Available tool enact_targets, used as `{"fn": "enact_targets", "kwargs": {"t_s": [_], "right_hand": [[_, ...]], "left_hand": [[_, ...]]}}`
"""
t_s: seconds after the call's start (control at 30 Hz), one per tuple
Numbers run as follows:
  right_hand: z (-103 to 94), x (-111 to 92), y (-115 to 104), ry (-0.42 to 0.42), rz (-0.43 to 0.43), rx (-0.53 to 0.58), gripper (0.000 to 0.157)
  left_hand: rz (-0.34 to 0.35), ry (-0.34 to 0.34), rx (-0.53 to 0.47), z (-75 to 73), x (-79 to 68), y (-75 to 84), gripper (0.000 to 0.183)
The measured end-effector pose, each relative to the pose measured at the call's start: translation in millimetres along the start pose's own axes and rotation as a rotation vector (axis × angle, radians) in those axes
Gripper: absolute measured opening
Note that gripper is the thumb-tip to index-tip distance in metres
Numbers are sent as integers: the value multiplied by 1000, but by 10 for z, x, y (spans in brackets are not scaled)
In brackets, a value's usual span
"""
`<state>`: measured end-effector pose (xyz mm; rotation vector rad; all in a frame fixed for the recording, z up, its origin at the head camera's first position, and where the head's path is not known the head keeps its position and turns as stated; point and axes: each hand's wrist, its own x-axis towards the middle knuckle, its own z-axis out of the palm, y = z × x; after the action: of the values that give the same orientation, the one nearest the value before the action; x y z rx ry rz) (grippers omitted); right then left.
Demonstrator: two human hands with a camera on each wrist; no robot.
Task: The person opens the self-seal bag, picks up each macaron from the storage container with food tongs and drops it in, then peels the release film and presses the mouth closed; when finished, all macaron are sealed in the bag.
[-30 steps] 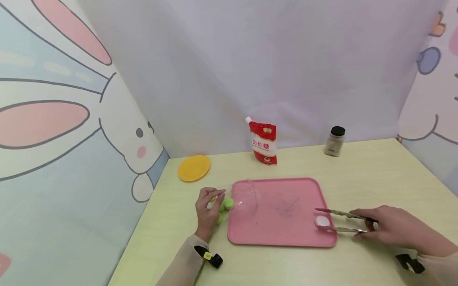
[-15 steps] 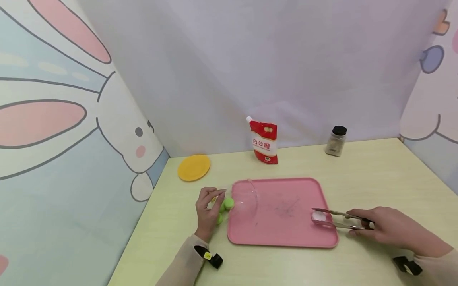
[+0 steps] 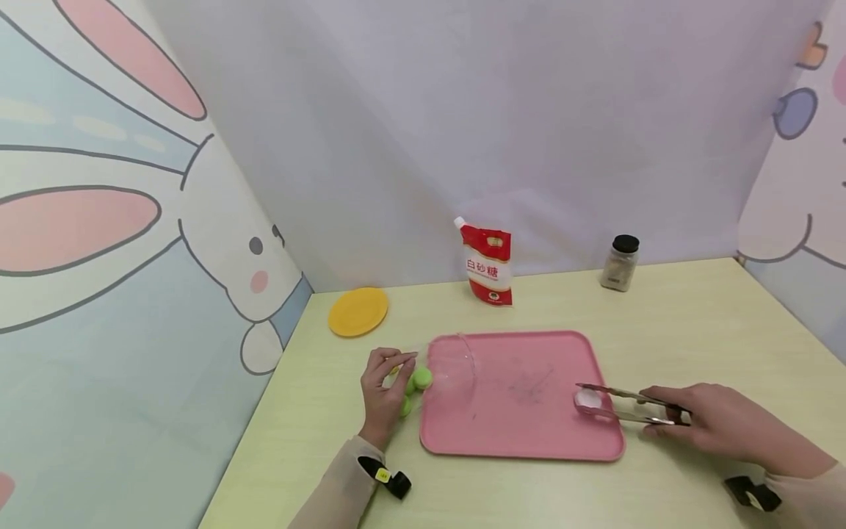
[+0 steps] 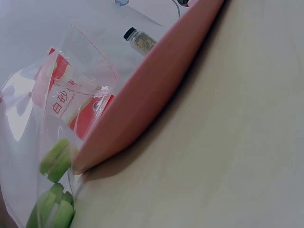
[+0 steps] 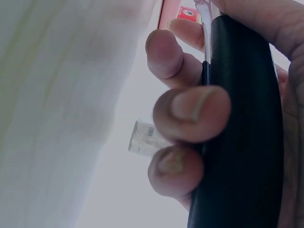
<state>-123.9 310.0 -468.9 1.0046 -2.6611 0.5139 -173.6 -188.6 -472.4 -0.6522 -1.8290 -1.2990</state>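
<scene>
My left hand [image 3: 382, 393] pinches the edge of a clear plastic bag [image 3: 456, 364], whose wide mouth lies over the left end of a pink tray [image 3: 522, 430]. Inside the bag are several green macarons [image 3: 422, 378], close under the fingers; the left wrist view shows two green macarons [image 4: 58, 159] through the film. With my right hand [image 3: 717, 426] I grip metal tongs [image 3: 631, 416] by their black handles [image 5: 244, 133]. Between the tong tips is a pale round piece [image 3: 587, 399], probably a macaron, at the tray's right end. Whether it touches the tray cannot be told.
Behind the tray stand a red and white sugar pouch [image 3: 488, 268] and a black-lidded jar [image 3: 619, 266]. A yellow plate [image 3: 358, 312] lies at the back left of the pale table [image 3: 700, 323]. Walls [image 3: 562, 132] close off the back and sides.
The tongs have shifted slightly left and their tips have drawn closer together around the pale piece, which has moved a little left and back. My left hand and the bag have stayed still.
</scene>
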Motion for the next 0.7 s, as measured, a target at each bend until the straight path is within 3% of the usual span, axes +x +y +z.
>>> {"fn": "enact_targets", "kwargs": {"t_s": [0.53, 0.7], "right_hand": [[14, -18, 19, 3, -1, 1, 40], [5, -2, 11, 2, 4, -8, 40]], "left_hand": [[5, -9, -13, 0, -24, -16, 21], [2, -1, -8, 12, -86, -182, 23]]}}
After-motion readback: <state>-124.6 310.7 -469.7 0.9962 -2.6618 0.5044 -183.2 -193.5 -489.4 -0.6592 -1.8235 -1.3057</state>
